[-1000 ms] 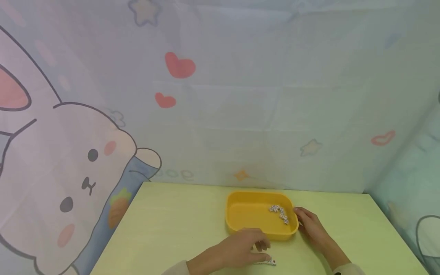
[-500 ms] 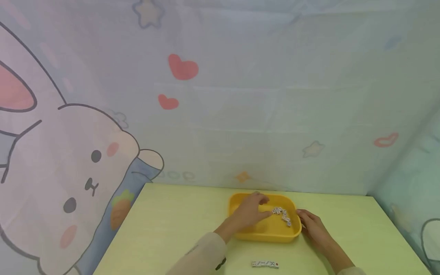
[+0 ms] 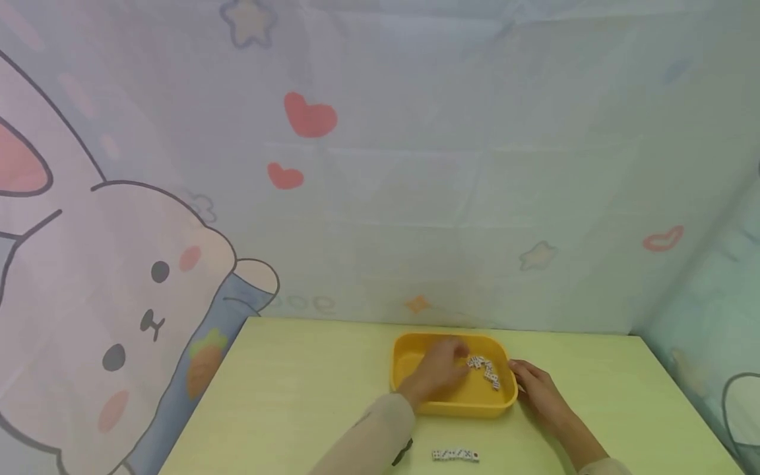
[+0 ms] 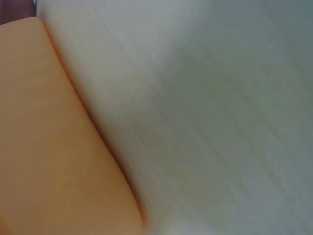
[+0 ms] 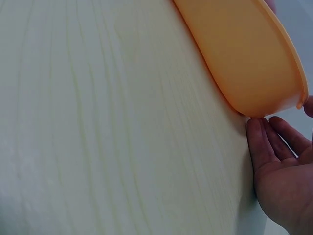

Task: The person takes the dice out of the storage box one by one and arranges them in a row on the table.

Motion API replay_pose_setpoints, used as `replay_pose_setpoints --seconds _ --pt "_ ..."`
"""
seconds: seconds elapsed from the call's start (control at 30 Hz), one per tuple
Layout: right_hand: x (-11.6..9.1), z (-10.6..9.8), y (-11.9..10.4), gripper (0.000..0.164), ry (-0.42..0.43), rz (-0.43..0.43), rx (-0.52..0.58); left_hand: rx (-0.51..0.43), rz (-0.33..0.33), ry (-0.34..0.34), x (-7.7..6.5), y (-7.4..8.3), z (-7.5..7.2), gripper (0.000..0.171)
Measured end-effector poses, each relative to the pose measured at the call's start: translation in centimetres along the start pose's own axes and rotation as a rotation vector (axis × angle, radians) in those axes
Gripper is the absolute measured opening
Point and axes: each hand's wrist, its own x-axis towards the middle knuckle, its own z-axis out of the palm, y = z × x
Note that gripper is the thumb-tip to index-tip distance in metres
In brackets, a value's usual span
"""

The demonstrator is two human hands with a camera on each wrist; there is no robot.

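Head: the left hand (image 3: 437,368) has been brought from the row (image 3: 455,455) to the dice (image 3: 489,375) in the tray (image 3: 466,410), where work seems centred. Left wrist: its grip cannot be told. Right wrist: the tray is touched by the right hand (image 5: 281,171), fingers extended.

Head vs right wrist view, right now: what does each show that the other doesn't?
Only head: the tray's interior, with dice lying in it and the left hand reaching in beside them; the row of dice in front of it; the printed rabbit on the backdrop.

Only right wrist: the palm side of the right hand, and the table's grain lines distinctly.

Both: the tray's outer wall, the table, and the right hand at the tray, its fingers appearing to touch it.
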Motion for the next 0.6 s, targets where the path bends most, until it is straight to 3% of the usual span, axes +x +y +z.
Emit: replay_pose_setpoints --seconds 0.27,0.6 --pt "0.2 0.4 -0.4 0.062 -0.005 -0.014 0.028 0.052 -0.011 0.03 0.6 -0.4 0.6 0.032" --pt "0.0 -0.1 -0.2 0.063 0.007 0.0 0.007 0.1 0.023 0.009 1.1 -0.4 1.5 0.013"
